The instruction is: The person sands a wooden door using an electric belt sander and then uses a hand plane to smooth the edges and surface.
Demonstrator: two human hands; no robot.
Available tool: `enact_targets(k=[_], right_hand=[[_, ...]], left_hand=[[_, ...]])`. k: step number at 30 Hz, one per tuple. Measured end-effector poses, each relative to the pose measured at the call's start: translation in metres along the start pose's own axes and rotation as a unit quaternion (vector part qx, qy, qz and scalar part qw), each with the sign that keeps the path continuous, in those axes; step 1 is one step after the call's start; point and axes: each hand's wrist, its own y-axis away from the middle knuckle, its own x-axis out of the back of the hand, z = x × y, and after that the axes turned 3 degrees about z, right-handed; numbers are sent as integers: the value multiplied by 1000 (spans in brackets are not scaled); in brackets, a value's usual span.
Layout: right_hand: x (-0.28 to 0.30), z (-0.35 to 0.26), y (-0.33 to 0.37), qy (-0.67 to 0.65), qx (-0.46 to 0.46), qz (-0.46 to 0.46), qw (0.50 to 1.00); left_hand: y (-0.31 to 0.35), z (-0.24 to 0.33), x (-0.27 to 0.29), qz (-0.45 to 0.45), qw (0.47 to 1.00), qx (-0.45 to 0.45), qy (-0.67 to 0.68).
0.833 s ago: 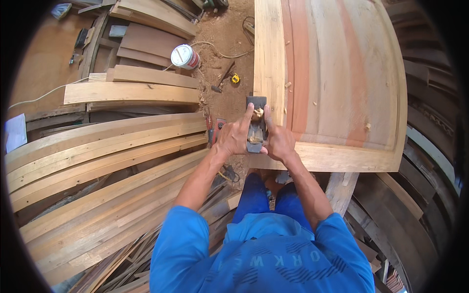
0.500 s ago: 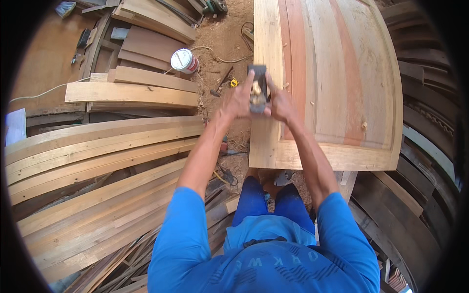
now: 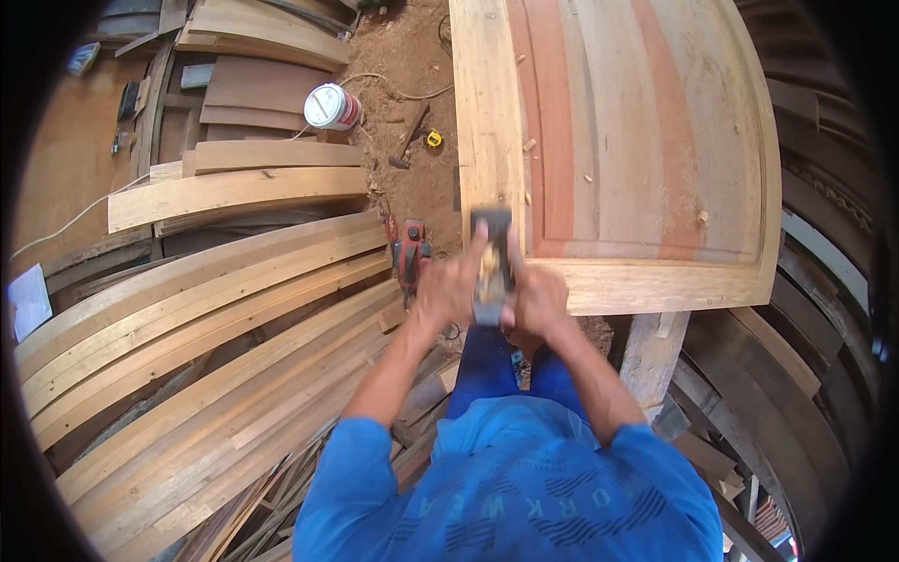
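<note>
A dark hand plane (image 3: 491, 272) with pale curled shavings in its throat lies over the near left corner of a wooden door panel (image 3: 623, 140). My left hand (image 3: 449, 288) grips the plane's left side, its index finger stretched forward along the body. Against the right side, my right hand (image 3: 538, 295) is wrapped in the same way. Both hands and the plane are a little blurred. The plane's front rests on the door's light left stile (image 3: 489, 122), while its rear reaches past the near edge toward my legs. Small shavings are scattered on the panel.
Stacked boards (image 3: 206, 309) fill the left side. A red and black power tool (image 3: 410, 251) sits beside my left hand. Beyond it are a hammer (image 3: 409, 136), a yellow tape measure (image 3: 434, 139) and a white bucket (image 3: 331, 107). A wooden support (image 3: 653, 361) stands under the door's near edge.
Both my hands have drawn the plane back toward my body, from farther up the stile to the door's near corner. The view has shifted, and the red and black power tool now shows.
</note>
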Motion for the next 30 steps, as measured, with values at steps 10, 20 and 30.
enact_targets(k=[10, 20, 30], right_hand=[[40, -9, -72, 39, -13, 74, 996], [91, 20, -166, -10, 61, 122, 991], [-44, 27, 95, -38, 86, 78, 993]], left_hand=[[-76, -27, 23, 10, 1000, -1, 11], [-177, -47, 46, 23, 1000, -1, 8], [68, 52, -22, -70, 996, 43, 34]])
